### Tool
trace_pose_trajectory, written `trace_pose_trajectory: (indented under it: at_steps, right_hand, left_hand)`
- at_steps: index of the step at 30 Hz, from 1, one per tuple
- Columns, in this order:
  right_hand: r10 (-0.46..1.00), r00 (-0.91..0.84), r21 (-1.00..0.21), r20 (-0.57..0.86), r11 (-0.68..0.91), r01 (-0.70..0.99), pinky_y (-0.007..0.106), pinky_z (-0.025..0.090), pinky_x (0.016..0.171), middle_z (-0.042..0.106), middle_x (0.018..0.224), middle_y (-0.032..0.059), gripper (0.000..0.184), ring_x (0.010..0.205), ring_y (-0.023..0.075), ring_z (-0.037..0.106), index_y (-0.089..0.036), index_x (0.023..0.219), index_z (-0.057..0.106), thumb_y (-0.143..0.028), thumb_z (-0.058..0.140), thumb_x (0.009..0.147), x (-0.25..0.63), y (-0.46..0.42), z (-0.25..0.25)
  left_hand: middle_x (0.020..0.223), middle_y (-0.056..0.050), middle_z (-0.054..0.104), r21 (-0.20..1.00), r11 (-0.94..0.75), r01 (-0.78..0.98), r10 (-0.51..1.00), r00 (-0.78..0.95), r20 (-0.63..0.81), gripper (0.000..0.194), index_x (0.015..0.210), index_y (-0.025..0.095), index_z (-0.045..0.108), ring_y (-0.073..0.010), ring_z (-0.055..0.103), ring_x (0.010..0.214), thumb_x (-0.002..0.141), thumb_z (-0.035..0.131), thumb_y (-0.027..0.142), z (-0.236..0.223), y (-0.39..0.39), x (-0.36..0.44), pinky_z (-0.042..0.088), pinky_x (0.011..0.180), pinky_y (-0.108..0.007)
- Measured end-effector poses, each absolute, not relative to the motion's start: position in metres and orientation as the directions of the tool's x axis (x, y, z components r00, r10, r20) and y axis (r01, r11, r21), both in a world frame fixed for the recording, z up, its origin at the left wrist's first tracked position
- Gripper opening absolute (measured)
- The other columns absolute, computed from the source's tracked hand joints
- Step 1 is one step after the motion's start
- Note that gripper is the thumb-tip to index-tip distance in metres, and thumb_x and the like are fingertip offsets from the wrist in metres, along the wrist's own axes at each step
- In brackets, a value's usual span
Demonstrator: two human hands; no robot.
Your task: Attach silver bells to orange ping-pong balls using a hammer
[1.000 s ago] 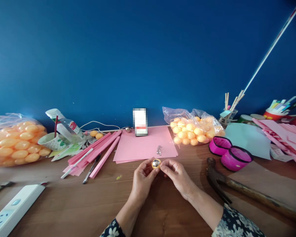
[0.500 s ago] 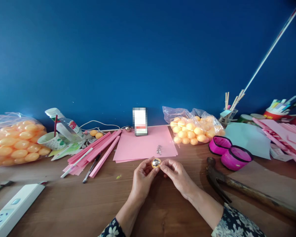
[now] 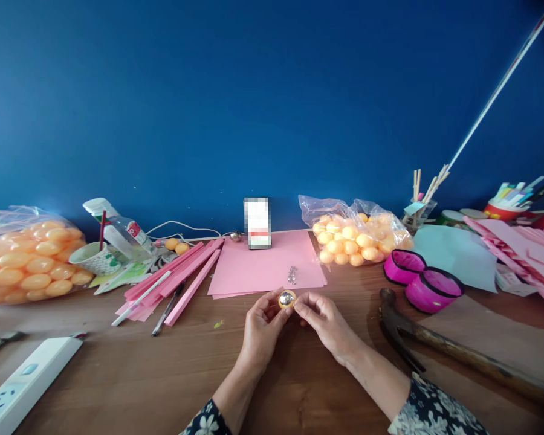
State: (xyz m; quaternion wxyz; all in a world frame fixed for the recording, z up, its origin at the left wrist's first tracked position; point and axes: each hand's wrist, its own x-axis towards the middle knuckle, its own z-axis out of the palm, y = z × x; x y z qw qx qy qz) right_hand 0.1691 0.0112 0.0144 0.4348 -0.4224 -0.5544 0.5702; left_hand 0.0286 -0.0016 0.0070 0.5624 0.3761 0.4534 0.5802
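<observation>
Above the front edge of the pink paper, my left hand (image 3: 263, 329) pinches a small orange ball (image 3: 281, 304) between thumb and fingers. A shiny silver patch (image 3: 286, 298) covers the ball's upper face. My right hand (image 3: 323, 320) is closed, its thumb and forefinger pressed together against the ball's right edge; whatever is between those fingertips is too small to make out. Just beyond the hands, several small silvery pieces (image 3: 292, 275) lie on the pink paper sheets (image 3: 254, 269).
A phone (image 3: 257, 223) stands on the paper. Bags of orange balls (image 3: 344, 241) sit at both sides. To the right lie a hammer (image 3: 462, 347) and magenta rings (image 3: 435, 291); to the left, pink strips (image 3: 176, 278), a pen (image 3: 168, 309) and a power strip (image 3: 27, 386).
</observation>
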Motion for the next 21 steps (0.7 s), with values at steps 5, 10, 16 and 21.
trace_pose_trajectory:
  at_steps: [5, 10, 16, 21]
  right_hand:
    - [0.962, -0.275, -0.999, -0.005, -0.016, -0.038, 0.025, 0.042, 0.063, 0.058, 0.071, 0.0004, 0.027, 0.066, 0.0122, 0.05, -0.016, 0.075, 0.059, -0.042, 0.054, 0.079, 0.1686, 0.0105, 0.0146]
    - [0.96, -0.281, -0.999, -0.014, -0.023, -0.03, 0.025, 0.043, 0.063, 0.058, 0.071, 0.0008, 0.027, 0.066, 0.0122, 0.05, -0.016, 0.075, 0.058, -0.042, 0.054, 0.079, 0.1686, 0.0103, 0.0156]
    - [0.956, -0.289, -0.999, -0.04, -0.047, -0.019, 0.024, 0.043, 0.063, 0.059, 0.072, 0.0009, 0.025, 0.068, 0.0121, 0.051, -0.015, 0.076, 0.059, -0.04, 0.056, 0.078, 0.1687, 0.0112, 0.0174]
    - [0.953, -0.292, -0.994, -0.085, -0.1, -0.038, 0.024, 0.044, 0.063, 0.058, 0.07, 0.0004, 0.024, 0.066, 0.0113, 0.051, -0.015, 0.075, 0.06, -0.038, 0.059, 0.076, 0.169, 0.0133, 0.0165]
  left_hand:
    - [0.099, -0.01, 0.068, 0.952, 0.038, -0.304, 0.995, -0.079, -0.065, 0.045, 0.105, 0.013, 0.058, -0.0213, 0.064, 0.092, 0.063, 0.071, 0.025, 0.0056, -0.0015, 0.0279, 0.048, 0.087, -0.035]
    - [0.1, -0.012, 0.068, 0.954, 0.038, -0.297, 0.995, -0.079, -0.064, 0.048, 0.107, 0.012, 0.057, -0.0228, 0.063, 0.093, 0.063, 0.071, 0.025, 0.0052, -0.0011, 0.0272, 0.047, 0.088, -0.037]
    - [0.099, -0.01, 0.068, 0.953, 0.044, -0.301, 0.995, -0.073, -0.068, 0.045, 0.107, 0.013, 0.057, -0.0207, 0.063, 0.092, 0.064, 0.07, 0.023, 0.0062, -0.0018, 0.0279, 0.048, 0.086, -0.033]
    - [0.099, -0.008, 0.068, 0.953, 0.033, -0.302, 0.995, -0.08, -0.06, 0.042, 0.105, 0.014, 0.058, -0.0192, 0.063, 0.093, 0.065, 0.07, 0.021, 0.0055, -0.0022, 0.0282, 0.048, 0.084, -0.03]
